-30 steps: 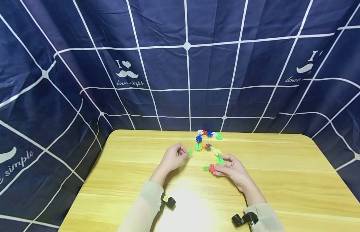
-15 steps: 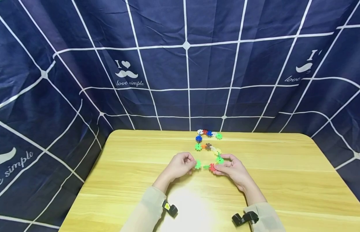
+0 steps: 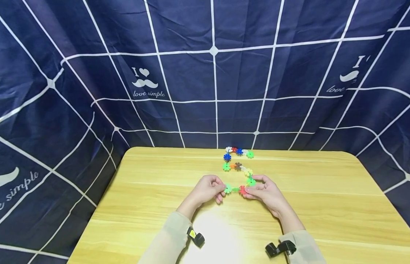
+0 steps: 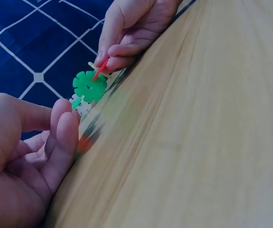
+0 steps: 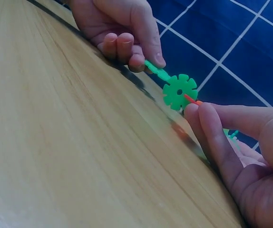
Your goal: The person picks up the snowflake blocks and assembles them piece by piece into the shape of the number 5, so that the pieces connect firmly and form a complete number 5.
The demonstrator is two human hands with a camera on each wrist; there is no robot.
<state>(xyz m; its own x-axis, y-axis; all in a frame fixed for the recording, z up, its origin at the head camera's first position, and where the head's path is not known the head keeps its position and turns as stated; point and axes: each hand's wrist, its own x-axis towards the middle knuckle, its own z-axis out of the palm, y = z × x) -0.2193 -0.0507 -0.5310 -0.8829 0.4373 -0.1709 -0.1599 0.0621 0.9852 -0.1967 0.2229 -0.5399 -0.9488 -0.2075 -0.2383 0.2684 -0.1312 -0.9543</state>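
Note:
A chain of notched plastic snowflake discs in several colours curves across the table. My left hand [image 3: 209,190] pinches a light green disc [image 3: 227,189] by its edge, and in the right wrist view this disc [image 5: 156,70] meets an upright green disc [image 5: 180,91] at the chain's near end. My right hand [image 3: 267,193] pinches the red disc [image 3: 242,190], which is slotted into that same green disc [image 4: 90,87]. Beyond the right fingers another green disc [image 3: 251,182] and a yellow disc [image 3: 248,172] continue the chain. The left fingertips hide part of the pinched disc in the left wrist view.
The chain's far part, with a blue disc [image 3: 227,157] and a green end disc [image 3: 250,154], lies near the back edge of the wooden table [image 3: 152,183]. A dark blue curtain with white lines [image 3: 178,73] hangs behind. Each wrist wears a black camera strap.
My left hand has come nearer and to the right, bringing its green disc up against the chain's end. My right hand keeps its hold on the red disc, almost still.

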